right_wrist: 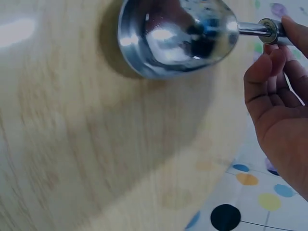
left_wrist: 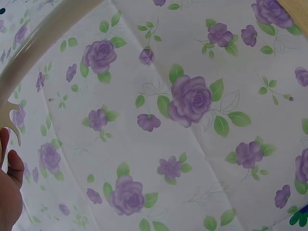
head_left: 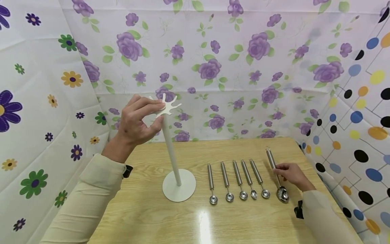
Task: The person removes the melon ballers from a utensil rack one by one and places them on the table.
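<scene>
A white utensil stand (head_left: 169,145) with a ring of hooks on top rises from a round base. My left hand (head_left: 137,119) holds its hooked top between thumb and fingers; in the left wrist view only part of this hand (left_wrist: 10,192) shows, by the hooks. At the right, my right hand (head_left: 293,175) pinches the steel handle of a large metal scoop (head_left: 282,194). The right wrist view shows the scoop's shiny bowl (right_wrist: 178,38) close to the wood, the fingers round the lower end of its handle.
Between stand and scoop, several small steel scoops (head_left: 230,196) lie side by side, handles pointing away. All sit on a wooden table (head_left: 146,217). A floral cloth (head_left: 189,61) hangs behind, a dotted cloth (head_left: 362,142) at the right, another flowered cloth (head_left: 39,142) at the left.
</scene>
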`<state>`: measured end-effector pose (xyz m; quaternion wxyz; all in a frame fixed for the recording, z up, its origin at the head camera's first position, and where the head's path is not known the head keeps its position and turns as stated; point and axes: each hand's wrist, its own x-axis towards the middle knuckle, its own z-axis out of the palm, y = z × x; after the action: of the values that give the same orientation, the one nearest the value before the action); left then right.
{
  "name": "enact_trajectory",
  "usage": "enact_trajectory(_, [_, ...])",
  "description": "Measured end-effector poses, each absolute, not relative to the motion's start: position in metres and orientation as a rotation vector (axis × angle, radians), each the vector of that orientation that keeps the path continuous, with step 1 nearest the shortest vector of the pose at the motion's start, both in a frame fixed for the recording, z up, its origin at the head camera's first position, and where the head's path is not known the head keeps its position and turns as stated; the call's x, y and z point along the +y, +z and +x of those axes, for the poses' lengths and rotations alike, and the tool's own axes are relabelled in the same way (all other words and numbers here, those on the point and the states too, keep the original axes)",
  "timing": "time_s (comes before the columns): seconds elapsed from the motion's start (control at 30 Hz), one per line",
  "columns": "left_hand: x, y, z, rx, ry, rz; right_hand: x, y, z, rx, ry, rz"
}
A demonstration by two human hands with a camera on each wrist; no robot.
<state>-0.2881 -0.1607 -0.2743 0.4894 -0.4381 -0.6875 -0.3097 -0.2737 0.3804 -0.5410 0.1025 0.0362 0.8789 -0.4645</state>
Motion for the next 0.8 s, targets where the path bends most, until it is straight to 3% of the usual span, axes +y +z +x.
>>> enact_trajectory(0.3, [-0.164, -0.272, -0.286, -1.681, -0.732, -1.055, 0.369, -0.563, -0.283, 2.511, -1.407, 0.163])
enact_trajectory(0.8, [-0.151, -0.271, -0.290, -1.794, -0.668, -1.020, 0.372, -0.567, -0.278, 2.628, -1.195, 0.167])
